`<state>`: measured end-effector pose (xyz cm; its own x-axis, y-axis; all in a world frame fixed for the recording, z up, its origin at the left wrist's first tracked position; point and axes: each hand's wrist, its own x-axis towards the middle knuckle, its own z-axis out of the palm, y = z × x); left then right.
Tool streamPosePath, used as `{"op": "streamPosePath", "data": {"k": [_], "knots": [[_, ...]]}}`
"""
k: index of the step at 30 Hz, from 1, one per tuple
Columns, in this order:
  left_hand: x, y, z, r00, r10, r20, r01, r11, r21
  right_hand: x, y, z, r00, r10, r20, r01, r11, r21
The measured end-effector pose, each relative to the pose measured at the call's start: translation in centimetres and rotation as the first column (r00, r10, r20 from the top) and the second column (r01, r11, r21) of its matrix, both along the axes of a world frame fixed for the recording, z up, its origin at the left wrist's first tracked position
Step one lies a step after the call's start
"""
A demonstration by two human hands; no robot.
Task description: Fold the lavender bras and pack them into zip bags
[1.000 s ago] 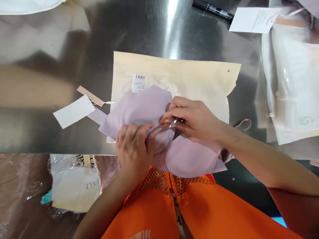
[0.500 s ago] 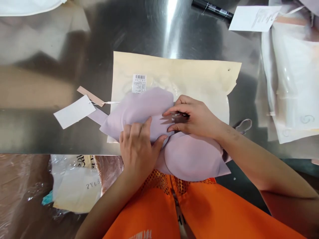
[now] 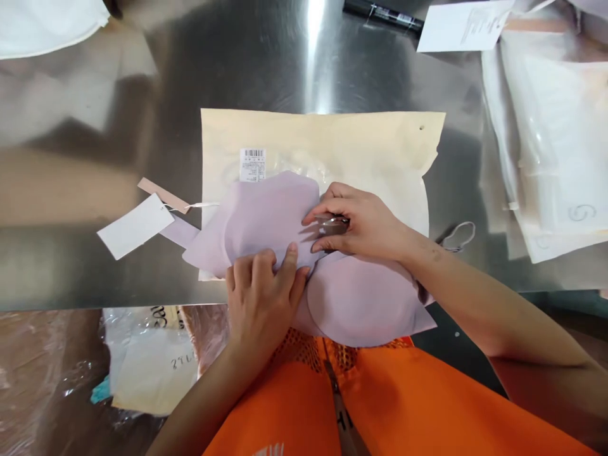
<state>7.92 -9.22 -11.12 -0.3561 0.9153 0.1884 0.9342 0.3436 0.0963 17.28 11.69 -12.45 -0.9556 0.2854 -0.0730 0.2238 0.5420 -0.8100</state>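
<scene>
A lilac bra [image 3: 363, 301] lies with one cup on the bag and the other hanging over the table's front edge. My left hand [image 3: 261, 291] grips the lower edge of the left cup, fingers bent over the fabric. In my right hand [image 3: 363, 221] is a small pair of metal snips [image 3: 335, 221], mostly hidden by the palm, at the bra's middle. Thumb and forefinger point toward the left cup. A white tag [image 3: 136, 227] and a pinkish strip [image 3: 164, 194] hang by a string at the bra's left end. Beneath it lies a cream bag [image 3: 370, 136] with a barcode label [image 3: 253, 165].
The metal table [image 3: 251, 63] ends just in front of me. A black marker [image 3: 382, 16] and a written card [image 3: 463, 26] lie at the back right, beside stacked packages [image 3: 565, 139]. Below the edge at left are plastic-wrapped packs [image 3: 152, 367].
My left hand has slid down the left cup, which now shows more of its smooth surface. More of the snips shows in my right hand. The whole view has shifted slightly.
</scene>
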Motion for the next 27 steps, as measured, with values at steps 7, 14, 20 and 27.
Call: {"op": "streamPosePath", "data": {"k": [7, 14, 20, 27], "knots": [[-0.1, -0.3, 0.0, 0.999, -0.025, 0.046, 0.022, 0.998, 0.059, -0.1, -0.1, 0.0, 1.000, 0.019, 0.010, -0.019, 0.999, 0.037], [-1.9, -3.3, -0.2, 0.993, -0.095, 0.077, 0.054, 0.908, 0.416, 0.6, 1.8, 1.1, 0.991, -0.049, -0.125, 0.057, 0.997, 0.060], [-2.2, -7.0, -0.2, 0.957, -0.030, 0.287, -0.089, 0.916, 0.392, 3.6, 5.4, 2.5, 0.929, -0.291, -0.228, 0.348, 0.898, 0.268], [1.0, -7.5, -0.5, 0.054, 0.418, 0.907, -0.425, 0.831, -0.358, 12.1, 0.8, 5.3, 0.795, -0.537, -0.280, 0.586, 0.801, 0.127]]}}
